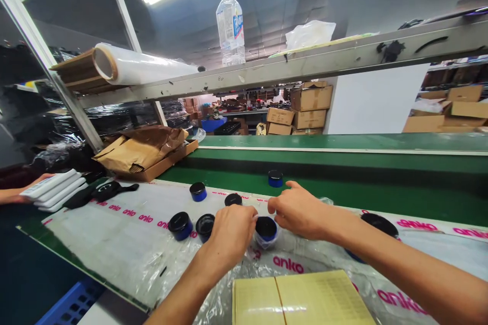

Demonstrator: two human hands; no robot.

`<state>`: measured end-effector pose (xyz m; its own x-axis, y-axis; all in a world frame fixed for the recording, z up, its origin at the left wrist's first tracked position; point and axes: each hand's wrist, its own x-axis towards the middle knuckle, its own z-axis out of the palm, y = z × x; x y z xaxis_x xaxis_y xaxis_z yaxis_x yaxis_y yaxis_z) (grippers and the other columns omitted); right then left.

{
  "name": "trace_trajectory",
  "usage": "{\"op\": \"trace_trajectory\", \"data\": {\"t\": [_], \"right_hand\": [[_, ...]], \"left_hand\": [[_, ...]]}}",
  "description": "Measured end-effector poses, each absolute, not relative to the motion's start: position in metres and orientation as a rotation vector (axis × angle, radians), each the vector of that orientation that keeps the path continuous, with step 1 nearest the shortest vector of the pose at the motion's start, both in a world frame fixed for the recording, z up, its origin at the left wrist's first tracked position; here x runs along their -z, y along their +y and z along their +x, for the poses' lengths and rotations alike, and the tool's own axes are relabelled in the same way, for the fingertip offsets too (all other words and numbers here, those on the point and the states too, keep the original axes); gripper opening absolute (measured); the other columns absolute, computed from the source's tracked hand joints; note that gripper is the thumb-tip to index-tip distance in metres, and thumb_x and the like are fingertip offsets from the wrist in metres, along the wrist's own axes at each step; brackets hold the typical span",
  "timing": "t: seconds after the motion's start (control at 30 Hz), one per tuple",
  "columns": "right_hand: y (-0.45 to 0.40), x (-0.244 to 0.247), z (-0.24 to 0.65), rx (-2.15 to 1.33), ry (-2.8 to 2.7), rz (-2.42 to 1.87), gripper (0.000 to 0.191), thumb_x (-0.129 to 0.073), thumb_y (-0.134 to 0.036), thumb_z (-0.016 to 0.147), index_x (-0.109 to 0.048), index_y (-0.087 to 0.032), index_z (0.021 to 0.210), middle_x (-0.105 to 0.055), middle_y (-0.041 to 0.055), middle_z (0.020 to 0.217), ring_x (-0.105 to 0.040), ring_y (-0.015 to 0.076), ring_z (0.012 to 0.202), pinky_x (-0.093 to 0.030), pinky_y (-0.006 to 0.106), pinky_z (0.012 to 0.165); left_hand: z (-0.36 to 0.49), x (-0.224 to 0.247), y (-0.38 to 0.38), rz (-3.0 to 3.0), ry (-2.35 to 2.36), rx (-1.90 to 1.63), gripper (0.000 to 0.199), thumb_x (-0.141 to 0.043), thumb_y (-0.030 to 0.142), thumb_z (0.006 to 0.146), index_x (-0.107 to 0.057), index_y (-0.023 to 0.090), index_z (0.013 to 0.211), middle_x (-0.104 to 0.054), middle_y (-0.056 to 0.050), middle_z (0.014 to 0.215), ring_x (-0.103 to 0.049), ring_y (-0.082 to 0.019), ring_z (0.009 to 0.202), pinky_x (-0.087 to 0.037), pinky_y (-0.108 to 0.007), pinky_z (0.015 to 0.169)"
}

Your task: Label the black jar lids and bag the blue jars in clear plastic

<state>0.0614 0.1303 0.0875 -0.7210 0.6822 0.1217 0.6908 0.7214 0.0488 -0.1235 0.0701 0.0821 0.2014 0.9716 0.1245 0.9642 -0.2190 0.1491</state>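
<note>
Between my hands stands a round jar [266, 227] with a black top and blue side, with a clear plastic bag [267, 242] around its lower part. My left hand [233, 228] is closed at the jar's left, pinching a bit of the clear plastic. At its right, my right hand [299, 210] has curled fingers, with the index finger raised; what they pinch is hidden. Left of my left hand are similar jars: one [180, 226], another [205, 227] partly covered by the hand, and one [198, 191] farther back. Another jar [275, 179] stands on the green belt.
A stack of yellow sheets [301, 299] lies at the near edge. Printed plastic sheeting [125, 233] covers the worktop beside the green conveyor belt [381, 177]. At left, another person's hand [28, 188] holds white packets [57, 190]. A shelf [259, 68] crosses above, carrying a bottle [231, 25].
</note>
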Motion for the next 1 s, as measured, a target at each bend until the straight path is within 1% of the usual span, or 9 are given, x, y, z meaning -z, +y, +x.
{"op": "trace_trajectory", "data": {"t": [0.13, 0.27, 0.4, 0.5, 0.57, 0.63, 0.73, 0.9, 1.0], "right_hand": [[0.133, -0.085, 0.068, 0.075, -2.708, -1.065, 0.014, -0.07, -0.029, 0.091, -0.074, -0.02, 0.101, -0.077, 0.0079, 0.092, -0.069, 0.0292, 0.094, -0.037, 0.049, 0.099], [0.121, -0.077, 0.073, 0.031, -2.549, -0.896, 0.016, -0.065, -0.03, 0.096, -0.068, -0.018, 0.107, -0.07, 0.0089, 0.113, -0.063, 0.0252, 0.102, -0.044, 0.039, 0.091], [0.1, -0.061, 0.073, 0.318, -2.656, -0.603, 0.015, -0.051, -0.019, 0.1, -0.066, -0.019, 0.103, -0.067, 0.0074, 0.108, -0.059, 0.023, 0.089, -0.045, 0.036, 0.078], [0.091, -0.046, 0.071, 0.573, -2.799, -0.574, 0.027, -0.057, -0.016, 0.094, -0.062, -0.015, 0.121, -0.067, 0.0101, 0.106, -0.059, 0.0247, 0.081, -0.045, 0.037, 0.068], [0.09, -0.041, 0.071, 0.613, -2.842, -0.649, 0.025, -0.062, -0.012, 0.088, -0.065, -0.013, 0.113, -0.067, 0.0097, 0.099, -0.059, 0.0256, 0.079, -0.044, 0.036, 0.065], [0.09, -0.043, 0.072, 0.478, -2.866, -0.717, 0.014, -0.063, -0.007, 0.086, -0.068, -0.016, 0.095, -0.068, 0.0069, 0.092, -0.06, 0.0243, 0.079, -0.042, 0.034, 0.064], [0.09, -0.054, 0.073, 0.025, -2.817, -0.862, 0.016, -0.064, -0.004, 0.082, -0.068, -0.019, 0.081, -0.069, 0.0022, 0.089, -0.062, 0.0195, 0.08, -0.042, 0.029, 0.066], [0.09, -0.069, 0.077, -0.727, -2.592, -0.982, 0.021, -0.066, 0.0, 0.074, -0.068, -0.02, 0.079, -0.07, -0.0047, 0.077, -0.062, 0.0131, 0.072, -0.043, 0.021, 0.066], [0.093, -0.068, 0.079, -0.86, -2.519, -1.024, 0.022, -0.067, -0.004, 0.077, -0.069, -0.019, 0.092, -0.07, -0.0042, 0.077, -0.063, 0.0134, 0.07, -0.043, 0.021, 0.063]], "left_hand": [[-0.13, -0.08, 0.073, 2.356, 1.849, -0.419, 0.029, -0.046, 0.023, 0.092, -0.068, 0.022, 0.074, -0.07, -0.004, 0.074, -0.067, -0.022, 0.076, -0.034, -0.028, 0.063], [-0.133, -0.075, 0.078, 2.255, 1.806, -0.548, 0.023, -0.048, 0.023, 0.091, -0.071, 0.024, 0.094, -0.074, -0.002, 0.085, -0.067, -0.019, 0.082, -0.039, -0.026, 0.067], [-0.134, -0.07, 0.079, 2.178, 1.831, -0.661, 0.024, -0.047, 0.025, 0.091, -0.071, 0.023, 0.091, -0.074, -0.003, 0.088, -0.066, -0.02, 0.082, -0.039, -0.027, 0.067], [-0.135, -0.068, 0.078, 2.132, 1.826, -0.699, 0.022, -0.049, 0.027, 0.09, -0.07, 0.023, 0.086, -0.073, -0.002, 0.083, -0.066, -0.019, 0.079, -0.038, -0.027, 0.065], [-0.135, -0.067, 0.078, 2.099, 1.821, -0.708, 0.022, -0.05, 0.029, 0.089, -0.071, 0.024, 0.086, -0.073, -0.001, 0.081, -0.065, -0.019, 0.076, -0.037, -0.026, 0.063], [-0.136, -0.066, 0.077, 2.073, 1.806, -0.712, 0.022, -0.051, 0.031, 0.089, -0.071, 0.024, 0.086, -0.073, -0.001, 0.08, -0.065, -0.019, 0.074, -0.036, -0.026, 0.062], [-0.136, -0.065, 0.077, 2.044, 1.752, -0.718, 0.023, -0.051, 0.034, 0.089, -0.071, 0.023, 0.083, -0.072, -0.001, 0.076, -0.066, -0.019, 0.075, -0.039, -0.026, 0.064], [-0.138, -0.062, 0.076, 1.973, 1.67, -0.745, 0.025, -0.051, 0.034, 0.088, -0.071, 0.02, 0.083, -0.072, -0.003, 0.074, -0.066, -0.02, 0.075, -0.043, -0.027, 0.066], [-0.139, -0.061, 0.074, 1.92, 1.612, -0.748, 0.024, -0.053, 0.033, 0.086, -0.071, 0.019, 0.083, -0.072, -0.003, 0.074, -0.067, -0.019, 0.072, -0.042, -0.026, 0.062]]}}
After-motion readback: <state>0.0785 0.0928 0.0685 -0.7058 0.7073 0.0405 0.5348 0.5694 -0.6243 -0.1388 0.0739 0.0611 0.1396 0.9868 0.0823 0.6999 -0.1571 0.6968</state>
